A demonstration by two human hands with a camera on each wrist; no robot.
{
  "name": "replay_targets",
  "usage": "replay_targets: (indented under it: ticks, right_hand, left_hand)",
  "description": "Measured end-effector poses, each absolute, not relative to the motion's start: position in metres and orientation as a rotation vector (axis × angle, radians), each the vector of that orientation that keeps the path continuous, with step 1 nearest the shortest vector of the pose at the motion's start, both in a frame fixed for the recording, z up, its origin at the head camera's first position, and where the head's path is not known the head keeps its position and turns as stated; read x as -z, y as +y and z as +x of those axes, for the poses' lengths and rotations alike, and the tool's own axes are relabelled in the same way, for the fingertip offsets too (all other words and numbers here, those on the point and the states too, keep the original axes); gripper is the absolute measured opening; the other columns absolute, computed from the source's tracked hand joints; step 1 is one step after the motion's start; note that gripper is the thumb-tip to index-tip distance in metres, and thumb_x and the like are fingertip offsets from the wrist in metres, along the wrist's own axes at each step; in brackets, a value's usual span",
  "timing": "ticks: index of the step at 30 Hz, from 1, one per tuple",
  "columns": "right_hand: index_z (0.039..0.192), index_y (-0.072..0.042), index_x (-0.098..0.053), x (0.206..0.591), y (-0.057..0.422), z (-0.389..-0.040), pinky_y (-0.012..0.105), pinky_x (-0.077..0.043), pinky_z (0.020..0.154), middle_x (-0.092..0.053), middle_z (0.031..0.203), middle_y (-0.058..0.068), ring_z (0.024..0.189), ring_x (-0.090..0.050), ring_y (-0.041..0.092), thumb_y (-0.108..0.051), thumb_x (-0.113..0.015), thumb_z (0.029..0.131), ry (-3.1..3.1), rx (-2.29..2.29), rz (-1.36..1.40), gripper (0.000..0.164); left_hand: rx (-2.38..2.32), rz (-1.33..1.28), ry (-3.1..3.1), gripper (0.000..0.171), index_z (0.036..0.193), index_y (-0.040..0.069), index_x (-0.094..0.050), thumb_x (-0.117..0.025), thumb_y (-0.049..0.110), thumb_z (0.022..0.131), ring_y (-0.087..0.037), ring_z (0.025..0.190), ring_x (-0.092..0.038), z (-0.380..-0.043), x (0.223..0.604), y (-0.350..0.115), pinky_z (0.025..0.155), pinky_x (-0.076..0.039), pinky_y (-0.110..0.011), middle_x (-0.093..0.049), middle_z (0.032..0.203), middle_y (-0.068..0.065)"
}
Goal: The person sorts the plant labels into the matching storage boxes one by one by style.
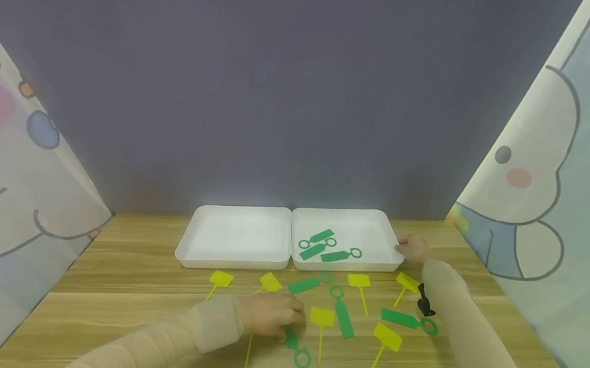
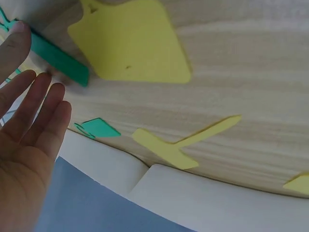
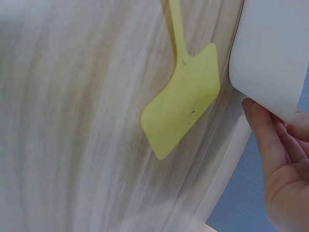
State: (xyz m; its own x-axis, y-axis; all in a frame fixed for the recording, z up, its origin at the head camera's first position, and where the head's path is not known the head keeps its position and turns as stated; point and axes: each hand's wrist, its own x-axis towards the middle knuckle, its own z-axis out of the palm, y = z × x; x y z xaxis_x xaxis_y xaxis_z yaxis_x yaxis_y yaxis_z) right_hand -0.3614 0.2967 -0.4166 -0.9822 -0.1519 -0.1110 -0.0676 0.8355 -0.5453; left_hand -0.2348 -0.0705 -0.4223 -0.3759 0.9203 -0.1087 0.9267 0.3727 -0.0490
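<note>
My left hand point(image 1: 274, 313) is low over a green tag with a ring end point(image 1: 292, 341), which it partly covers. In the left wrist view the thumb overlaps that green tag point(image 2: 58, 60) near its narrow end, and the loosely extended fingers are beside it. A yellow T-shaped tag point(image 2: 135, 43) lies close to this hand. At the far right, my right hand point(image 1: 414, 249) pinches the side wall of the right white tray point(image 1: 390, 267), thumb at the rim and fingers along the outside. Three green tags point(image 1: 338, 256) lie in this tray.
A second white tray point(image 1: 234, 266) stands directly left of it, against the dark back panel point(image 1: 280, 117). Several yellow tags point(image 1: 322, 317) and green tags point(image 1: 344, 319) are scattered on the wooden table point(image 1: 121, 268). A small black object point(image 1: 425, 301) is beside the right sleeve.
</note>
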Motion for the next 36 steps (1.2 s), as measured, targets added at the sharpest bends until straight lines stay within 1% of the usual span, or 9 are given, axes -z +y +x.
replay_targets:
  ticks: [2, 4, 7, 8, 9, 12, 20, 28, 36]
  right_hand:
    - [0.114, 0.016, -0.054, 0.417, 0.296, -0.363, 0.048, -0.047, 0.088, -0.056, 0.112, 0.033, 0.101, -0.057, 0.042, -0.006, -0.049, 0.087, 2.875, 0.855, -0.141, 0.035]
    - [0.114, 0.016, -0.054, 0.416, 0.296, -0.363, 0.048, -0.047, 0.088, -0.056, 0.113, 0.033, 0.1, -0.057, 0.042, -0.007, -0.05, 0.087, 2.872, 0.859, -0.135, 0.036]
    - [0.114, 0.016, -0.054, 0.416, 0.296, -0.363, 0.048, -0.047, 0.089, -0.056, 0.114, 0.034, 0.102, -0.057, 0.043, -0.006, -0.05, 0.087, 2.874, 0.856, -0.139, 0.035]
    - [0.114, 0.016, -0.054, 0.416, 0.296, -0.361, 0.048, -0.047, 0.089, -0.055, 0.114, 0.034, 0.102, -0.056, 0.043, -0.005, -0.05, 0.087, 2.878, 0.853, -0.144, 0.035]
    - [0.114, 0.018, -0.052, 0.416, 0.297, -0.361, 0.051, -0.045, 0.09, -0.054, 0.115, 0.035, 0.106, -0.054, 0.046, -0.006, -0.05, 0.087, 2.865, 0.845, -0.175, 0.035]
    - [0.114, 0.018, -0.053, 0.417, 0.296, -0.361, 0.051, -0.046, 0.09, -0.054, 0.114, 0.035, 0.106, -0.053, 0.046, -0.005, -0.049, 0.088, 2.867, 0.828, -0.182, 0.034]
    - [0.118, 0.018, -0.049, 0.415, 0.294, -0.36, 0.052, -0.043, 0.093, -0.05, 0.119, 0.036, 0.111, -0.05, 0.047, -0.005, -0.047, 0.089, 2.854, 0.833, -0.144, 0.037]
    - [0.118, 0.018, -0.049, 0.41, 0.292, -0.357, 0.051, -0.043, 0.093, -0.05, 0.12, 0.036, 0.11, -0.05, 0.047, -0.006, -0.048, 0.089, 2.87, 0.812, -0.145, 0.037]
    - [0.118, 0.019, -0.048, 0.414, 0.292, -0.36, 0.052, -0.042, 0.094, -0.049, 0.12, 0.037, 0.111, -0.048, 0.048, -0.005, -0.047, 0.09, 2.864, 0.827, -0.13, 0.037]
  left_hand:
    - [0.146, 1.708, 2.551, 0.041, 0.111, 0.026, -0.063, -0.074, 0.032, 0.072, -0.002, 0.101, -0.053, -0.234, 0.423, -0.072, 0.086, -0.045, -0.014, -0.057, 0.108, 0.013]
    - [0.134, 1.725, 2.552, 0.037, 0.108, 0.028, -0.064, -0.074, 0.032, 0.072, -0.002, 0.1, -0.052, -0.233, 0.424, -0.073, 0.084, -0.044, -0.013, -0.057, 0.106, 0.014]
    - [0.115, 1.787, 2.555, 0.032, 0.103, 0.029, -0.066, -0.074, 0.031, 0.073, -0.002, 0.099, -0.053, -0.232, 0.427, -0.076, 0.085, -0.043, -0.012, -0.057, 0.105, 0.014]
    - [0.111, 1.816, 2.559, 0.031, 0.102, 0.028, -0.067, -0.074, 0.031, 0.072, -0.002, 0.099, -0.053, -0.232, 0.428, -0.076, 0.086, -0.043, -0.012, -0.058, 0.105, 0.014]
    - [0.107, 1.842, 2.563, 0.03, 0.102, 0.027, -0.068, -0.074, 0.03, 0.072, -0.002, 0.099, -0.053, -0.231, 0.429, -0.077, 0.089, -0.042, -0.012, -0.058, 0.105, 0.013]
    - [0.109, 1.882, 2.594, 0.031, 0.102, 0.025, -0.069, -0.074, 0.03, 0.072, -0.002, 0.1, -0.054, -0.229, 0.432, -0.079, 0.09, -0.041, -0.011, -0.059, 0.105, 0.013]
    - [0.089, 1.901, 2.666, 0.031, 0.101, 0.024, -0.07, -0.075, 0.028, 0.071, -0.001, 0.097, -0.056, -0.226, 0.435, -0.082, 0.088, -0.042, -0.009, -0.062, 0.102, 0.014]
    - [0.075, 1.942, 2.671, 0.027, 0.096, 0.023, -0.071, -0.075, 0.028, 0.07, 0.001, 0.093, -0.058, -0.223, 0.429, -0.082, 0.085, -0.043, -0.007, -0.063, 0.097, 0.014]
    - [0.078, 1.941, 2.616, 0.023, 0.094, 0.022, -0.07, -0.074, 0.027, 0.073, 0.0, 0.089, -0.058, -0.23, 0.433, -0.079, 0.084, -0.043, -0.007, -0.062, 0.093, 0.013]
